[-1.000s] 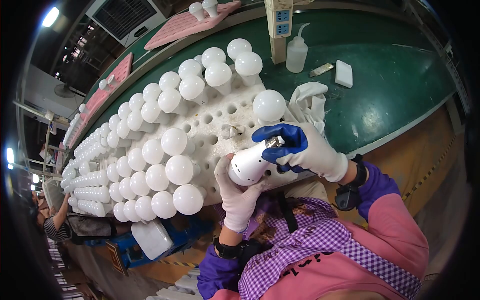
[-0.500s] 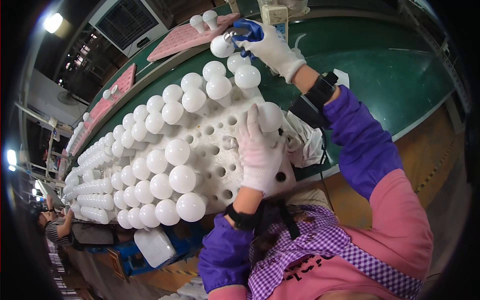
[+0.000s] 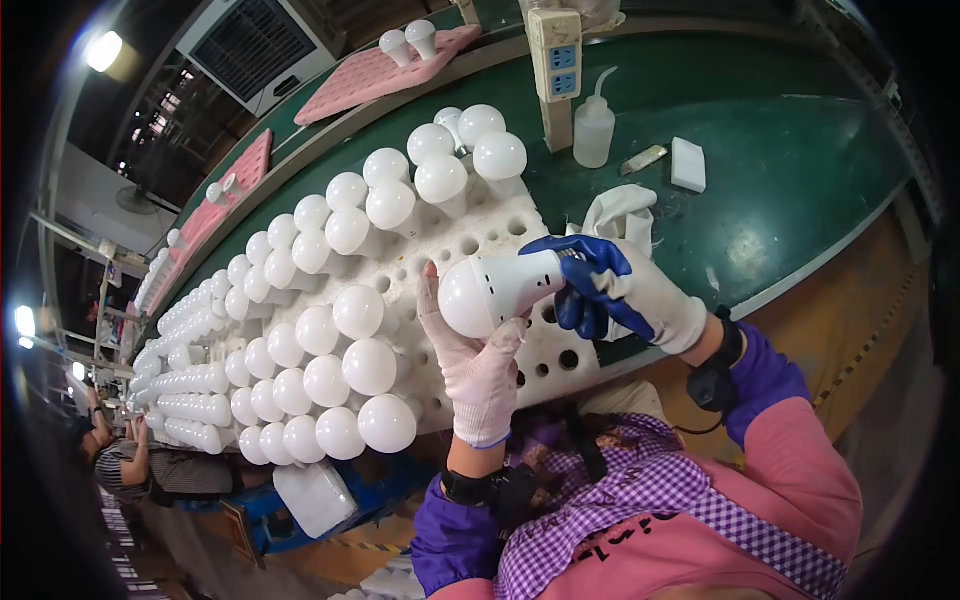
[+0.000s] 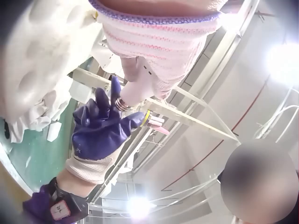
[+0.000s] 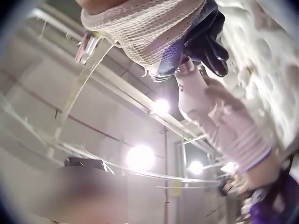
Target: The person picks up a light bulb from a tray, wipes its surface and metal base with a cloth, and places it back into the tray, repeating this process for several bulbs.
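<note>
A white LED bulb (image 3: 520, 285) lies tilted between both hands over the holed foam board. My left hand (image 3: 470, 365), in a white knit glove, holds it where the round globe meets the tapered body. The right hand (image 3: 620, 300), in a white glove with blue-coated fingers, pinches its metal screw base. In the right wrist view the bulb's body (image 5: 192, 93) runs from the dark fingers down to the left hand (image 5: 236, 128). The left wrist view shows the blue fingers (image 4: 100, 123) around the screw base, while the left glove hides the globe.
Rows of bulbs (image 3: 325, 380) stand globe-up in the white foam board (image 3: 455, 262). A crumpled white cloth (image 3: 625, 215), a squeeze bottle (image 3: 594, 135) and a white block (image 3: 688, 165) are on the green table (image 3: 790, 190). A socket post (image 3: 556, 75) rises behind. Another person (image 3: 125, 455) is at far left.
The right hand carried the earlier bulb to the rows' far end, let it go and came back. The lone bulb the left hand touched has left its place; both hands now hold a bulb.
</note>
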Demonstrator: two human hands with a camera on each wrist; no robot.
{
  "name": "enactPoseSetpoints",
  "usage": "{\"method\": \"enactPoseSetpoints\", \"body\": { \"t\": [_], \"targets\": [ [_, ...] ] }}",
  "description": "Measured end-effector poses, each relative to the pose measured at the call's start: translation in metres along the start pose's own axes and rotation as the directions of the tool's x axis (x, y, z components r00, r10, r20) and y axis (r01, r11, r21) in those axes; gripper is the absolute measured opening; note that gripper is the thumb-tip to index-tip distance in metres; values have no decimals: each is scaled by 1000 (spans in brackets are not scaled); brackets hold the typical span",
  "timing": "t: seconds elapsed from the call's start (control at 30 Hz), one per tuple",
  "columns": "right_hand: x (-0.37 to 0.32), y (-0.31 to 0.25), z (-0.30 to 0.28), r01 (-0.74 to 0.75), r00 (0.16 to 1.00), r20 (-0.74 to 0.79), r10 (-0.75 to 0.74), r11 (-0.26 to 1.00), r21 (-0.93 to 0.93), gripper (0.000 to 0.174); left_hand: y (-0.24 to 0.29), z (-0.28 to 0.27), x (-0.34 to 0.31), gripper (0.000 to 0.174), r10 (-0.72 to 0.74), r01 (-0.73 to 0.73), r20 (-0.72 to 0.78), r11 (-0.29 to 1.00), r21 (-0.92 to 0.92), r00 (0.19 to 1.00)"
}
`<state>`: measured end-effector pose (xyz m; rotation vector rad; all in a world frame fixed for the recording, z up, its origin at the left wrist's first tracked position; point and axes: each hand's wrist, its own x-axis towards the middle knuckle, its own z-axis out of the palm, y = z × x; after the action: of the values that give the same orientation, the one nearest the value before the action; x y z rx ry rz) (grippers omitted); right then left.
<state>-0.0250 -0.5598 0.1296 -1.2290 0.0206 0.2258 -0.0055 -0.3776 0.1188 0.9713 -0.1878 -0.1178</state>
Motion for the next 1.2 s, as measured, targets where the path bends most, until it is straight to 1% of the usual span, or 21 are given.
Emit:
{"method": "enactPoseSetpoints", "body": {
  "t": [0.1, 0.13, 0.17, 0.23, 0.27, 0.3, 0.37, 0.4, 0.43, 0.47, 0.5, 0.53, 0.57, 0.63, 0.67, 0.73, 0.8, 0.87, 0.97, 1.03, 1.2],
  "targets": [
    [-1, -1, 10, -9, 995, -100, 4, 999, -50, 34, 7, -9, -6, 92, -77, 71, 37, 987, 144, 996],
    [-2, -6, 15, -49, 991, -129, 41, 997, -57, 35, 1, -18, -6, 85, -18, 10, 32, 976, 219, 999],
    [-3, -5, 17, -55, 991, -124, 47, 997, -58, 35, 0, -25, -7, 85, -17, 11, 23, 976, 219, 1000],
    [-8, -2, 19, 20, 999, -37, -25, 992, -126, 38, 6, -32, -8, 76, -43, 3, 83, 907, 421, 996],
    [-8, 3, 17, 114, 993, 24, -111, 982, -149, 42, 10, -30, -12, 71, -77, 49, 52, 909, 413, 996],
    [-6, 6, 16, 110, 994, 22, -108, 982, -152, 42, 13, -28, -14, 71, -79, 51, 51, 911, 409, 996],
    [-4, 11, 15, 400, 916, 132, -378, 870, -287, 47, 17, -26, -17, 73, -210, 198, 60, 966, 167, 976],
    [-9, 3, 12, 365, 931, 175, -320, 830, -421, 51, 16, -26, -18, 66, -204, 192, 82, 973, 132, 976],
    [-8, 3, 7, 362, 932, 171, -319, 830, -425, 51, 15, -33, -18, 66, -207, 195, 85, 972, 128, 975],
    [-5, 3, 1, 498, 866, 286, -409, 660, -562, 52, 13, -47, -16, 61, -351, 364, 159, 930, -59, 923],
    [-4, 3, -1, 610, 784, 415, -461, 447, -654, 53, 12, -55, -16, 58, -465, 521, 258, 822, -229, 847],
    [-4, 2, -1, 606, 785, 425, -451, 413, -680, 54, 9, -59, -19, 57, -523, 588, 274, 749, -304, 807],
    [-5, 1, 2, 604, 786, 424, -450, 413, -682, 54, 6, -61, -21, 57, -523, 590, 276, 748, -305, 806],
    [-7, 0, 8, 413, 901, 314, -298, 811, -415, 66, 0, -60, -25, 55, -510, 650, 402, 586, -484, 760],
    [-8, 0, 9, 413, 902, 311, -299, 809, -419, 66, -3, -59, -30, 59, -540, 619, 308, 628, -471, 783],
    [-9, 3, 12, 248, 956, 206, -207, 947, -203, 63, -6, -66, -30, 63, -507, 604, 330, 688, -402, 797],
    [-7, 4, 12, 191, 970, 187, -153, 960, -205, 62, -7, -66, -31, 66, -469, 578, 353, 745, -333, 809],
    [-6, 4, 12, 131, 980, 174, -95, 970, -205, 62, -6, -60, -34, 72, -452, 503, 233, 826, -255, 861],
    [-4, 6, 15, 166, 975, 178, -130, 965, -202, 64, -3, -47, -39, 75, -436, 452, 123, 877, -165, 891],
    [-4, 11, 18, 288, 957, 100, -272, 928, -235, 66, -3, -41, -40, 79, -414, 429, 129, 893, -135, 901],
    [-7, 15, 17, 297, 955, 71, -288, 913, -281, 64, -3, -32, -42, 88, -342, 349, 134, 937, -24, 930]
  ]
}}
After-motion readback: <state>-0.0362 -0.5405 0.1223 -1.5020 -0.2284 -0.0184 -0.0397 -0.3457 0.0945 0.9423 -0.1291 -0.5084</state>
